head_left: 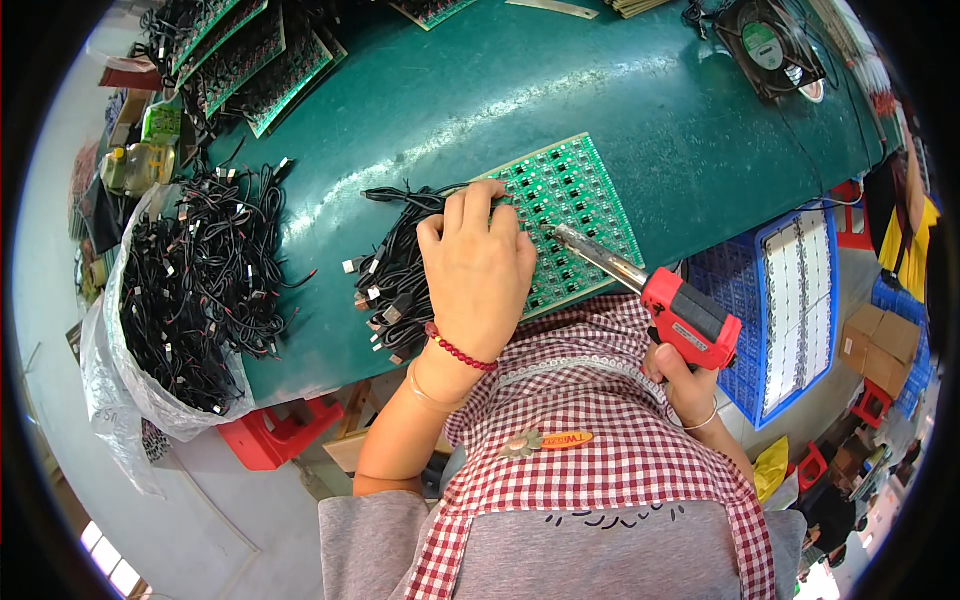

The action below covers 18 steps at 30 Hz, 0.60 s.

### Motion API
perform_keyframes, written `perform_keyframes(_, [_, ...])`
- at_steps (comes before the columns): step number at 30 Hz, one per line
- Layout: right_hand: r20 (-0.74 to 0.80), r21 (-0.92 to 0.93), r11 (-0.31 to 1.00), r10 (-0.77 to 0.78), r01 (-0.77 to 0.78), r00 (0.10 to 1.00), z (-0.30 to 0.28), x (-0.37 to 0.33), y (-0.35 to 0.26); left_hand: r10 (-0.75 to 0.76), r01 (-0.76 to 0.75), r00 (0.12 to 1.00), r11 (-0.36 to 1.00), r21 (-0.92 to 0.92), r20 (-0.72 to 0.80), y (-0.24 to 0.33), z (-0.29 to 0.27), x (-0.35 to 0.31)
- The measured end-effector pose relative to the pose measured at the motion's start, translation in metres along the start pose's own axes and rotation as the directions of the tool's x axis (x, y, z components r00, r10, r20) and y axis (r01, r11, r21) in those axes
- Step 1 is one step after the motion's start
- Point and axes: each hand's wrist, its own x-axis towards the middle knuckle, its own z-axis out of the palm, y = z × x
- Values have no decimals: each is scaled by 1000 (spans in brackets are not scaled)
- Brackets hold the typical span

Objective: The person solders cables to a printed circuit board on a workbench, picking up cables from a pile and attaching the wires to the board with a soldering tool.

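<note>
A green circuit board panel [580, 195] with rows of small black parts lies on the dark green table [500, 90]. My left hand [478, 265] rests palm down on the panel's left side, fingers pressed onto it beside a bundle of black cables [395, 275]; whether a cable end is pinched under the fingers is hidden. My right hand [685, 380] grips a red soldering gun [690, 322] by its handle. Its metal tip [565, 235] touches the board just right of my left fingers.
A clear bag heaped with black cables [190, 290] sits at the table's left edge. Stacked green boards [250, 55] lie at the back left, a black fan [770, 45] at the back right. A blue crate [790, 305] with white strips stands to the right.
</note>
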Motion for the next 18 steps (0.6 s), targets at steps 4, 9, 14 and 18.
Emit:
perform_keyframes(4, [-25, 152, 987, 62, -58, 998, 2, -2, 1, 4, -4, 1000, 1000, 12, -3, 1, 1, -3])
perform_keyframes(9, [-14, 157, 985, 76, -73, 997, 2, 2, 1, -4, 5, 1000, 999, 33, -27, 0, 5, -2])
perform_keyframes(14, [-54, 66, 994, 85, -82, 995, -7, -7, -5, 31, -31, 1000, 999, 42, -3, 10, 1, 4])
perform_keyframes(18, [-65, 73, 990, 129, -124, 989, -3, 0, -22, 67, -69, 997, 996, 62, 36, 14, -6, 7])
